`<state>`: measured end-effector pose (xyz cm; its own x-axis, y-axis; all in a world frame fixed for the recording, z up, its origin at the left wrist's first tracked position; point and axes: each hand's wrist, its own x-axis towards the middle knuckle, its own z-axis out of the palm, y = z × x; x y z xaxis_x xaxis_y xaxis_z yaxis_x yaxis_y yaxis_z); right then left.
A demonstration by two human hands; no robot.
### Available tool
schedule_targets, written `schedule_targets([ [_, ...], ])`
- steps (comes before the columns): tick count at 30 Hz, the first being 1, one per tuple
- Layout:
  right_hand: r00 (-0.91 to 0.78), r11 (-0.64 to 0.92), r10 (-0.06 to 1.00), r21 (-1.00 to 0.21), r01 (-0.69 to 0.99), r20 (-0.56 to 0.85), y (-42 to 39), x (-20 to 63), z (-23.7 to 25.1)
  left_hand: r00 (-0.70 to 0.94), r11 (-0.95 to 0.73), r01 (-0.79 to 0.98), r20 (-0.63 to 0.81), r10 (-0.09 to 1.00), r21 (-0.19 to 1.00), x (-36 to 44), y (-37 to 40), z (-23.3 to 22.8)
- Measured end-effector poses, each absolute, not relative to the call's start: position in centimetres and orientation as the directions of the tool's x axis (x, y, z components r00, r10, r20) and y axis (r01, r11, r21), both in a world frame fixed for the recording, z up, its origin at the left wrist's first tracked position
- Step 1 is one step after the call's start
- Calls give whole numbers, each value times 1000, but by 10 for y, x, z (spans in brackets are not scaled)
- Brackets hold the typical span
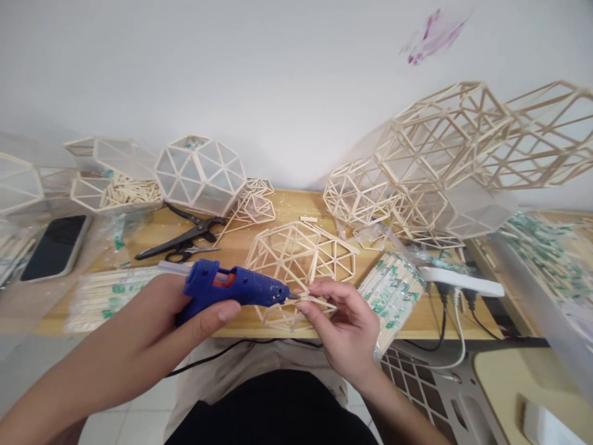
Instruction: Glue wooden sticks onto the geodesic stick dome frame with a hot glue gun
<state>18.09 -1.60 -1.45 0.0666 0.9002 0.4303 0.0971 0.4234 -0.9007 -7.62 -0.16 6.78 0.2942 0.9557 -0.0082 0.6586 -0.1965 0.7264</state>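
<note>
A burn or a smeared joint could be caused by the nozzle of the blue glue gun (231,287), gripped in the left hand (157,315), touching the right hand (340,321), which is pinched shut on a thin stick at the wooden lattice frame (301,259).

Blue glue gun (234,288), orange trigger; pale-wood lattice (299,254)

No legible text or labels
</note>
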Motion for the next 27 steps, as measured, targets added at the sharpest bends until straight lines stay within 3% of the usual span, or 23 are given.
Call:
schedule_targets([
  [6,60,425,900,-900,92,431,-16,181,-15,204,-210,716,88,975,666,-83,-6,65],
  [11,46,435,897,-897,79,439,-17,178,-15,236,-152,703,-26,971,694,-69,-2,72],
  [17,47,432,898,-897,97,438,-17,180,-16,281,-183,719,-40,959,670,-74,0,71],
  [23,78,423,898,-898,121,433,-15,183,-18,138,-96,791,-24,990,604,-111,-18,47],
  [27,124,414,895,-901,126,429,-13,182,-18,-16,44,773,-51,999,633,-140,-40,27],
])
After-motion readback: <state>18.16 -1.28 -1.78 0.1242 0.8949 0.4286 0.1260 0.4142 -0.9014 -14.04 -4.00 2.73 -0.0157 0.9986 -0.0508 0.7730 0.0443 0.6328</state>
